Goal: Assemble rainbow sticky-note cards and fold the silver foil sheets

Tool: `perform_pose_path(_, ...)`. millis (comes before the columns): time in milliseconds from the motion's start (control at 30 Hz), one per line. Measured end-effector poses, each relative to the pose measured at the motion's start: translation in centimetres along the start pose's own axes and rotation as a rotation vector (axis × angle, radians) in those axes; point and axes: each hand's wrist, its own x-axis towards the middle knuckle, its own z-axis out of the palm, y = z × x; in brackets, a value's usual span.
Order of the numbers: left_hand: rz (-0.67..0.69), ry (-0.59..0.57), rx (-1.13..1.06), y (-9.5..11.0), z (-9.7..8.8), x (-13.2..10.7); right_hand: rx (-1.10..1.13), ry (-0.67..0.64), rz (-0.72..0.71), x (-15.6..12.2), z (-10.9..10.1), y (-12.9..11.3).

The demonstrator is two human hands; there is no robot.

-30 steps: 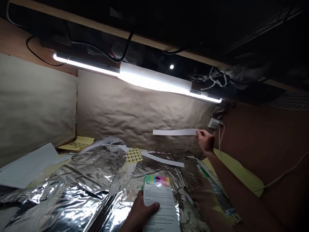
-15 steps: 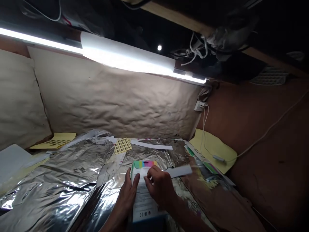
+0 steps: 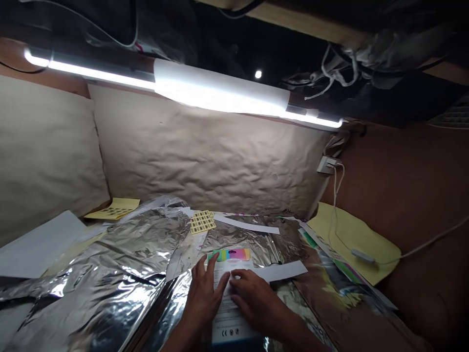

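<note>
A flat white retail pack (image 3: 229, 318) lies in front of me. It has a green, yellow and pink header (image 3: 240, 254) with a hang hole, small print and CE marks at its near end. My left hand (image 3: 205, 288) rests over the pack's left side, fingers spread and thumb on its face. Over the right side, my right hand (image 3: 254, 296) has curled fingers, the fingertips together on the pack near the left thumb. Whatever these fingertips may pinch is hidden. A white paper strip (image 3: 287, 270) reaches out to the right from behind the right hand; its inner end is covered.
Crinkled silver foil (image 3: 128, 264) covers the work surface. Behind the pack lie a yellow sticker sheet (image 3: 202, 222) and another white strip (image 3: 249, 225). A yellow sheet (image 3: 351, 239) with a white cable (image 3: 362, 256) lies right. A tube light (image 3: 220, 95) hangs overhead.
My left hand has moved from the pack's edge onto its face, fingers spreading. The right fingertips are lower on the pack. The strip, blurred before, is now sharp. The whole view has shifted.
</note>
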Motion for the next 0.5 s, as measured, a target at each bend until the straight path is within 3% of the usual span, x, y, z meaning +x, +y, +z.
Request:
perform_pose_path(167,0.033,0.010,-0.019,-0.8,0.5,-0.2,0.119,-0.017,-0.025,0.4,-0.5,1.2)
perform_pose_path(500,0.033,0.193,-0.084,0.3,0.3,0.0,0.328,0.303,-0.071,1.6,-5.0,1.8)
